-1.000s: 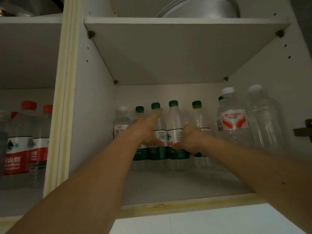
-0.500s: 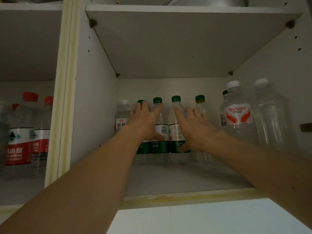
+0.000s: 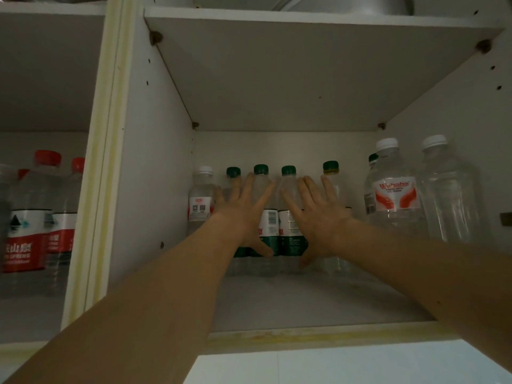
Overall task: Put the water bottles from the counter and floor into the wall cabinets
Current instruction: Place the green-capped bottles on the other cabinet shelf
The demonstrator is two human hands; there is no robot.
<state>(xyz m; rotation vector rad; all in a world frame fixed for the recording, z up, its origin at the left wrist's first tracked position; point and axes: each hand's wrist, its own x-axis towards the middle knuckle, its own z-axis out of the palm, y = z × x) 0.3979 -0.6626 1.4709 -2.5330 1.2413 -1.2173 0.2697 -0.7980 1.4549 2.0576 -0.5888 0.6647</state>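
white cabinet shelf, green-capped bottles along the back, two white-capped bottles at right

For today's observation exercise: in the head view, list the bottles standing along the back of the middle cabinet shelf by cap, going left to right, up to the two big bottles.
small white-capped bottle → green-capped bottle → green-capped bottle → green-capped bottle → green-capped bottle with a yellowish ring.

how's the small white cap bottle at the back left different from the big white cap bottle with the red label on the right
The small white-cap bottle is slimmer and shorter and stands in the back row; the big red-label bottle is wider, taller and stands nearer the front. Both are clear, upright, white-capped, and neither hand touches them.
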